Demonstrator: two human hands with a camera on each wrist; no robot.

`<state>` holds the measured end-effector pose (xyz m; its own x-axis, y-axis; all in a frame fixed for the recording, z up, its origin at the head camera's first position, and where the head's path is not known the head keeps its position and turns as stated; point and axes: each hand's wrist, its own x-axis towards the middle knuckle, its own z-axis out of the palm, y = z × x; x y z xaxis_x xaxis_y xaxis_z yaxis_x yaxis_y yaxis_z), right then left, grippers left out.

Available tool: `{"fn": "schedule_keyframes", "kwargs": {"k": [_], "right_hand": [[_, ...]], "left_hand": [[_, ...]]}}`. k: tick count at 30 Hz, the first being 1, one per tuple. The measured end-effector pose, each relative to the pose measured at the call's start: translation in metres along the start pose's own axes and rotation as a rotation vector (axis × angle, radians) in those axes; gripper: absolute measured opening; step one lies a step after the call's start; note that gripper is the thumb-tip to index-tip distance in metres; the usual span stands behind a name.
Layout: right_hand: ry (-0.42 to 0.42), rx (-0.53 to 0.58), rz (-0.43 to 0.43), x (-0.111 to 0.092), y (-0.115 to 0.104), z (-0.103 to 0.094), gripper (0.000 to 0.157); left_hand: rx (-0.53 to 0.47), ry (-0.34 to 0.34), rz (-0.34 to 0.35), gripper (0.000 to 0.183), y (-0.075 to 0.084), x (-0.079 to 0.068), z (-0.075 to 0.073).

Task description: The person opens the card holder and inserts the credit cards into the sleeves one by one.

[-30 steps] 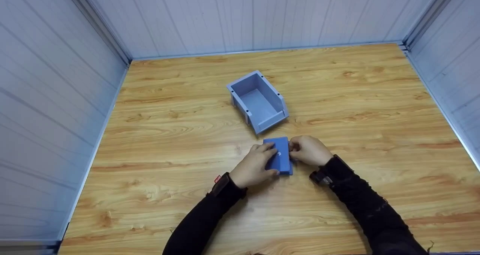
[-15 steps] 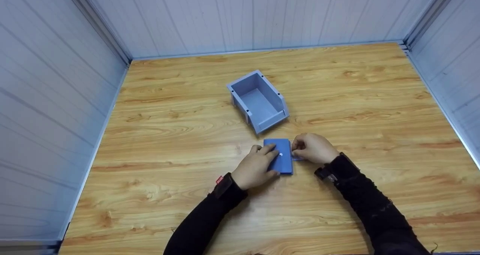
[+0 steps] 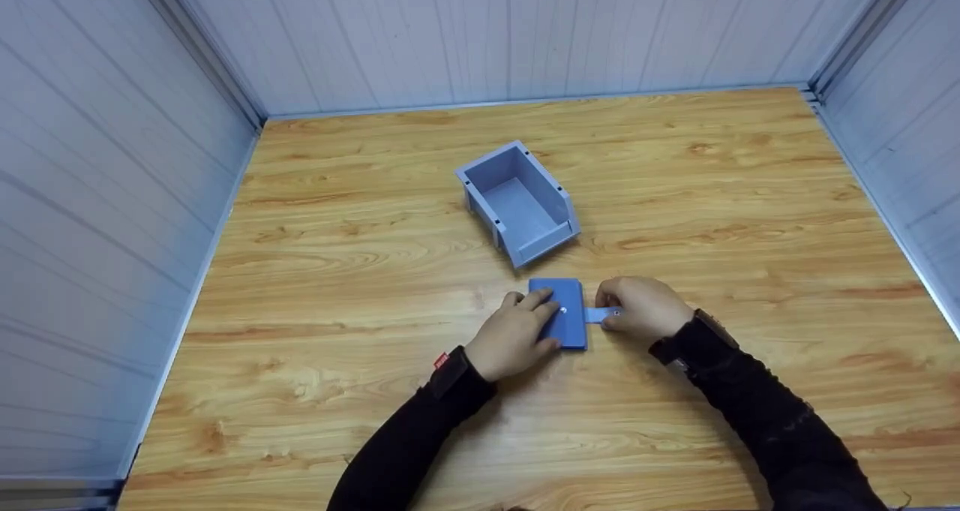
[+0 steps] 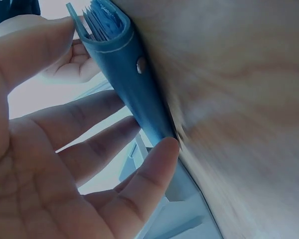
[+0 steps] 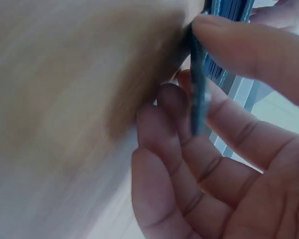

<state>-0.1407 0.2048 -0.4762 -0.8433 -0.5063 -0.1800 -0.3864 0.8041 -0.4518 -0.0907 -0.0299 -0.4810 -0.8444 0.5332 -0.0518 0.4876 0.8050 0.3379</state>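
Note:
A blue card holder [image 3: 564,293] with a metal snap stud lies on the table. The left wrist view shows its spine with the stud and several thin leaves [image 4: 100,22] inside at one end. My left hand [image 3: 511,337] rests on its cover from the left, fingers spread and fairly straight, thumb at the near edge. To the right of the holder a short blue strap [image 3: 598,315] sticks out. My right hand [image 3: 643,307] pinches the strap between thumb and fingers; in the right wrist view the strap [image 5: 198,94] passes under the thumb, its end blurred.
A grey-blue plastic bin [image 3: 521,209] with a lowered front stands just beyond the holder, turned at an angle. Pale panel walls [image 3: 480,38] enclose the wood-grain table [image 3: 337,271] at the back and both sides.
My right hand has moved right, away from the cover's edge, and the strap now shows stretched out between hand and holder. My left hand stays on the cover, nearly still.

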Motion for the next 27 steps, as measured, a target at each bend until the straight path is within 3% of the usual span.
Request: {"fn": "schedule_keyframes", "kwargs": {"k": [7, 12, 21, 27], "right_hand": [[0.050, -0.053, 0.027, -0.004, -0.004, -0.002, 0.012], [0.066, 0.000, 0.034, -0.002, -0.008, -0.003, 0.012], [0.114, 0.083, -0.127, 0.005, -0.017, 0.002, 0.019], [0.101, 0.129, -0.145, 0.015, -0.023, 0.009, 0.018]], "left_hand": [[-0.004, 0.005, -0.005, 0.058, -0.001, 0.000, 0.000], [-0.005, 0.004, -0.010, 0.058, 0.000, -0.001, 0.001], [0.003, 0.019, 0.005, 0.058, 0.000, -0.001, 0.002], [0.014, 0.022, 0.029, 0.058, -0.001, 0.001, 0.004]]}}
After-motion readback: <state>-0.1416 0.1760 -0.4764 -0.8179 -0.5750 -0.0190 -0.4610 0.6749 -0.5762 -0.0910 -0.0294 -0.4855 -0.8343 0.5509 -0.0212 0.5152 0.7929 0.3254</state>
